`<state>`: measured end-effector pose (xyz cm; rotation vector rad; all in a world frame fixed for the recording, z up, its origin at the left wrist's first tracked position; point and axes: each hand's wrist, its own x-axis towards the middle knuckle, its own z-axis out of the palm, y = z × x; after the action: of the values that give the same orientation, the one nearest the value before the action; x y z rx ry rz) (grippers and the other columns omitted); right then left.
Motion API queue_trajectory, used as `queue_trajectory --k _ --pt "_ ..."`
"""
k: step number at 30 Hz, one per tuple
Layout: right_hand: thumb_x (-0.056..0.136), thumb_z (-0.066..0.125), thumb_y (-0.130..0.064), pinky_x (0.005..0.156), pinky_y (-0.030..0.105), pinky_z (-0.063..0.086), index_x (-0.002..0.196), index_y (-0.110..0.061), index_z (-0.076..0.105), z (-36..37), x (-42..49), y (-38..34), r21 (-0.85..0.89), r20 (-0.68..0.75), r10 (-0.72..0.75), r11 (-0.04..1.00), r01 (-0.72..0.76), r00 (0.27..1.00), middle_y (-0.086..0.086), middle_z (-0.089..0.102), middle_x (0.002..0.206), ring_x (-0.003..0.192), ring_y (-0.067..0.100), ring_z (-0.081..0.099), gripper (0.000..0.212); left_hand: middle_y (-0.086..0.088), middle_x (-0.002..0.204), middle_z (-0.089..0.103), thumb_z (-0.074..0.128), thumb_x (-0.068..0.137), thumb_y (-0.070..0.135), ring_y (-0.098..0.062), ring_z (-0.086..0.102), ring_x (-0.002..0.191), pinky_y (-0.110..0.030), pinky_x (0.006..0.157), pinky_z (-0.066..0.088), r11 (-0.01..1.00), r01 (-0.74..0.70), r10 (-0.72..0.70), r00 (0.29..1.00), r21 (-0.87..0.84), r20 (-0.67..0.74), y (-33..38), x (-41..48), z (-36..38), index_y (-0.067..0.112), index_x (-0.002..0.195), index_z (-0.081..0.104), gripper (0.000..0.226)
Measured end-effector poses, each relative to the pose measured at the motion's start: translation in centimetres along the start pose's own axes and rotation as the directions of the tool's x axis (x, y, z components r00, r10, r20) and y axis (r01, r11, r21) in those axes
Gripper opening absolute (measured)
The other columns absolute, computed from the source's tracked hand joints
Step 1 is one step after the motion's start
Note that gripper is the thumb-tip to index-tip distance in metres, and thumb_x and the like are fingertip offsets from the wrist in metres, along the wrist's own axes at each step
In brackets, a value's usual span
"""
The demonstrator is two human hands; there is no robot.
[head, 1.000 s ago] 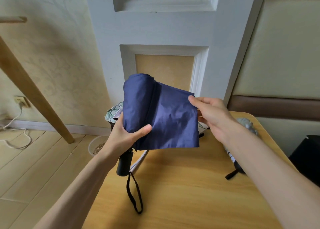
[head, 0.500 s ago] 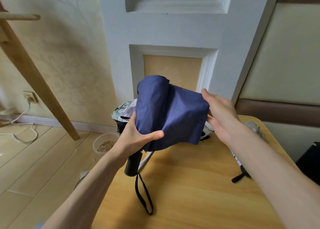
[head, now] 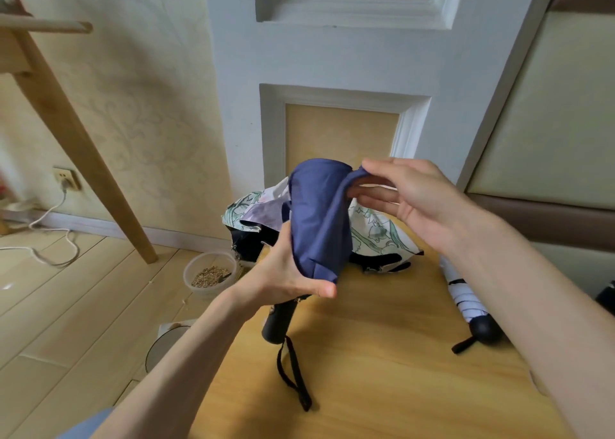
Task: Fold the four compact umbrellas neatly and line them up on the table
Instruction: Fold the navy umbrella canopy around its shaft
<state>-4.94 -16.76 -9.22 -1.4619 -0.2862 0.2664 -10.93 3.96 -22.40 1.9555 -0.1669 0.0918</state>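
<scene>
I hold a navy blue compact umbrella (head: 319, 219) upright above the wooden table (head: 382, 355). My left hand (head: 286, 279) grips its lower canopy, thumb across the front. Below it hang the black handle (head: 278, 322) and wrist strap (head: 293, 375). My right hand (head: 402, 195) pinches the loose cloth flap at the top right, wrapping it round the roll. Behind lies a floral white-and-green umbrella (head: 376, 235), unfolded and crumpled. A folded pale umbrella with a dark handle (head: 466, 302) lies at the table's right.
A plastic bowl of grain (head: 209, 274) and a round bin (head: 166, 345) stand on the wood floor to the left. A slanted wooden leg (head: 83, 152) and a cable (head: 50, 239) are at far left. A white panelled wall rises just behind the table.
My right hand has drawn the flat blue flap leftward round the umbrella, so the canopy is now a narrower roll. The view has moved closer and lower.
</scene>
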Motion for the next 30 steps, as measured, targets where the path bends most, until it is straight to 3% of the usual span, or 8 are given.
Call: queue_trajectory --k 4,7,9,12,15,17,22,30 --pt "0.107 0.059 -0.01 0.089 0.038 0.065 0.109 -0.002 0.062 3.0 0.8 -0.7 -0.002 0.053 0.048 0.999 -0.048 0.997 0.017 0.081 0.1 0.095 0.028 0.08 0.009 0.016 0.156 0.044 0.093 0.05 0.069 0.0 0.044 0.14 -0.026 0.116 0.039 0.996 0.039 -0.047 0.994 0.082 0.097 1.8 -1.0 1.5 0.025 0.161 0.026 0.136" --pt "0.107 0.058 -0.01 0.091 0.038 0.064 0.113 0.0 0.061 4.1 1.9 -0.5 -0.034 0.035 0.062 0.998 -0.06 0.997 0.016 0.081 0.1 0.095 0.027 0.08 0.012 0.002 0.111 0.07 0.088 0.074 0.049 -0.009 0.07 0.094 -0.033 0.089 0.06 0.983 0.181 -0.178 0.983 -0.046 0.045 2.8 -1.4 2.4 0.018 0.131 0.056 0.073" --pt "0.107 0.059 -0.011 0.091 0.036 0.064 0.12 0.002 0.061 4.2 2.1 -0.5 -0.033 0.036 0.065 0.997 -0.064 0.997 0.014 0.081 0.102 0.096 0.026 0.08 0.018 -0.004 0.101 0.073 0.081 0.088 0.046 -0.016 0.074 0.084 -0.037 0.086 0.063 0.963 0.241 -0.236 0.97 -0.123 0.052 3.0 -1.7 2.4 0.018 0.124 0.058 0.051" --pt "0.101 0.069 -0.009 0.091 0.033 0.063 0.123 -0.004 0.065 3.6 1.7 -0.2 -0.038 -0.015 -0.01 0.999 0.01 1.0 0.011 0.081 0.107 0.095 0.022 0.08 0.023 -0.009 0.106 0.073 0.075 0.095 0.041 -0.021 0.073 0.089 -0.044 0.094 0.062 0.939 0.264 -0.255 0.965 -0.22 0.066 3.1 -1.9 2.1 0.013 0.128 0.058 0.046" --pt "0.089 0.084 -0.021 0.08 0.028 0.059 0.119 -0.02 0.068 2.5 1.6 1.1 -0.364 -0.228 -0.244 0.919 0.149 0.943 0.001 0.076 0.104 0.09 0.012 0.075 0.035 -0.015 0.111 0.072 0.069 0.099 0.038 -0.02 0.071 0.09 -0.035 0.088 0.061 0.929 0.254 -0.242 0.967 -0.27 0.075 3.6 -2.0 2.2 0.008 0.127 0.059 0.042" --pt "0.079 0.091 -0.04 0.087 0.033 0.055 0.128 -0.029 0.059 1.9 1.6 2.2 -0.495 -0.244 -0.223 0.866 0.076 0.944 -0.006 0.065 0.112 0.1 0.011 0.067 0.06 -0.014 0.121 0.071 0.07 0.099 0.042 -0.018 0.073 0.099 -0.027 0.088 0.061 0.926 0.251 -0.237 0.968 -0.282 0.082 3.7 -2.0 2.2 0.012 0.132 0.056 0.047" --pt "0.069 0.097 -0.041 0.096 0.042 0.061 0.127 -0.027 0.055 1.6 1.7 3.1 -0.259 -0.263 -0.037 0.965 -0.034 0.964 -0.01 0.067 0.112 0.106 0.015 0.069 0.073 -0.023 0.128 0.067 0.063 0.078 0.047 -0.036 0.065 0.117 -0.047 0.109 0.049 0.948 0.243 -0.235 0.97 -0.203 0.066 4.1 -1.8 2.5 0.003 0.124 0.061 0.064" --pt "0.051 0.105 -0.032 0.072 0.036 0.065 0.123 -0.021 0.067 1.0 2.1 3.4 -0.112 -0.344 -0.018 0.993 -0.022 0.939 -0.002 0.076 0.113 0.097 0.019 0.075 0.082 -0.009 0.107 0.063 0.067 0.097 0.009 -0.004 0.062 0.085 -0.025 0.079 0.055 0.995 0.081 -0.078 0.996 -0.061 0.048 3.5 -1.9 2.2 0.015 0.117 0.054 0.025"
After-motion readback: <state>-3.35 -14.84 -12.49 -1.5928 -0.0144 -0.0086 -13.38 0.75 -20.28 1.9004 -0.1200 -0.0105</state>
